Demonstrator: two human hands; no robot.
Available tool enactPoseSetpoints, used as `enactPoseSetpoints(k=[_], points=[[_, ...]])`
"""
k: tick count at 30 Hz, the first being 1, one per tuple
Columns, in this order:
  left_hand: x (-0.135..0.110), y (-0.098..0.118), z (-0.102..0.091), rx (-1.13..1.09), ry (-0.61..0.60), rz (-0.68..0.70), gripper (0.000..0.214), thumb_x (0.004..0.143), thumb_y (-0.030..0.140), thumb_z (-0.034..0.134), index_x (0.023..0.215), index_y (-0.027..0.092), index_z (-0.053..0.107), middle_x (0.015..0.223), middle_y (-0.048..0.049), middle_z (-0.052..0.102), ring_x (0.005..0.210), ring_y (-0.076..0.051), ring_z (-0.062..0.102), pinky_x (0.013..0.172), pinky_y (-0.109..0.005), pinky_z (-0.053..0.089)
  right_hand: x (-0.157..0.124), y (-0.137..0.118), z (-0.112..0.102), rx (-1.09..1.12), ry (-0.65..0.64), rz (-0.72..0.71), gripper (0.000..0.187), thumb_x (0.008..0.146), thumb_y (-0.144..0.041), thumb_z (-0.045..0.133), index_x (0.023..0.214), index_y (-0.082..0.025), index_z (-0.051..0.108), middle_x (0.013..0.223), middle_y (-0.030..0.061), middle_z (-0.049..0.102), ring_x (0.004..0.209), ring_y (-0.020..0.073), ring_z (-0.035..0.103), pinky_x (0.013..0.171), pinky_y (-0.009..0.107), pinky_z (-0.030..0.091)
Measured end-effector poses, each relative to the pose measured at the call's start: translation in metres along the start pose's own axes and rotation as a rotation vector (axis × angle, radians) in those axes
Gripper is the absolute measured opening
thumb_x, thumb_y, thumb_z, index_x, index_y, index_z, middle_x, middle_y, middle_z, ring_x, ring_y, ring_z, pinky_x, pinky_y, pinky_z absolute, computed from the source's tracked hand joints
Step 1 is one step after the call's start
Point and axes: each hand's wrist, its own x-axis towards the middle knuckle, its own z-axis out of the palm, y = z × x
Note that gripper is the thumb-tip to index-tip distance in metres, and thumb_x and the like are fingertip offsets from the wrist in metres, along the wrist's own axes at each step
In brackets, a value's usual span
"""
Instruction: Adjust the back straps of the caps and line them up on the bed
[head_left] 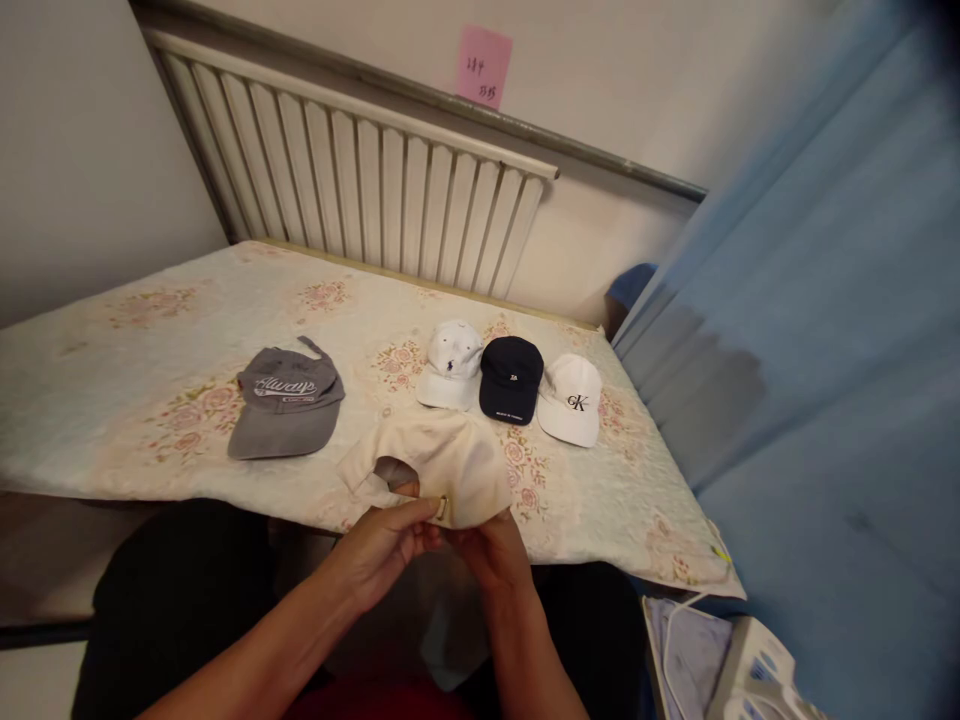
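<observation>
A cream baseball cap (469, 465) is held over the near edge of the bed, its back opening and strap buckle turned toward me. My left hand (390, 545) pinches the strap beside the metal buckle, thumb on top. My right hand (491, 550) grips the cap's lower edge from below on the right; its fingertips are partly hidden under the cap. Beyond it sit a white cap (451, 362) with a small dark emblem, a black cap (511, 378) and a white cap with black letters (571, 402), side by side. A grey cap (289, 400) lies apart at the left.
The caps lie on a floral bedcover (375, 300). A radiator (360, 170) runs along the wall behind, below a pink note (484, 66). A blue curtain (810, 300) hangs at the right. A white box-like device (757, 670) with a cord stands at the lower right.
</observation>
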Motion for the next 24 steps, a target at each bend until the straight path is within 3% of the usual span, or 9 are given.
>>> enactPoseSetpoints(k=[5,13,18,24], points=[[0.0010,0.0014,0.0024,0.002,-0.017,0.001,0.011,0.069,0.017,0.072,0.077,0.015,0.065,0.074,-0.0011,0.065,0.063,-0.011,0.057,0.062,-0.024,0.047,-0.0024,-0.0014,-0.0020,0.109,-0.005,-0.001,0.046,0.057,-0.008,0.071,0.099,-0.024,0.063,0.081,-0.0011,0.069,0.062,0.0120,0.056,0.052,0.022,0.042],[-0.0027,0.0020,-0.0025,-0.004,-0.013,0.034,0.009,0.070,0.017,0.071,0.076,0.014,0.064,0.073,-0.0015,0.064,0.062,-0.010,0.056,0.059,-0.023,0.046,-0.0022,0.0027,-0.0005,-0.025,-0.050,0.029,0.022,0.059,-0.009,0.071,0.079,-0.018,0.067,0.057,-0.0032,0.060,0.044,0.0083,0.044,0.043,0.021,0.034],[-0.0037,0.0005,-0.0031,-0.010,-0.029,0.024,0.011,0.068,0.017,0.072,0.073,0.014,0.063,0.072,-0.0016,0.064,0.062,-0.011,0.057,0.059,-0.024,0.046,-0.0023,0.0059,0.0036,-0.045,-0.004,-0.040,0.025,0.059,-0.009,0.072,0.081,-0.020,0.066,0.058,-0.0048,0.060,0.043,0.0066,0.042,0.040,0.019,0.032],[-0.0058,0.0006,-0.0056,-0.003,-0.077,0.048,0.008,0.072,0.018,0.068,0.076,0.014,0.062,0.072,-0.0022,0.063,0.063,-0.012,0.058,0.059,-0.025,0.045,-0.0044,0.0084,0.0045,-0.128,-0.027,-0.012,0.013,0.059,-0.012,0.075,0.067,-0.017,0.065,0.055,-0.0011,0.061,0.048,0.0104,0.051,0.043,0.021,0.038]])
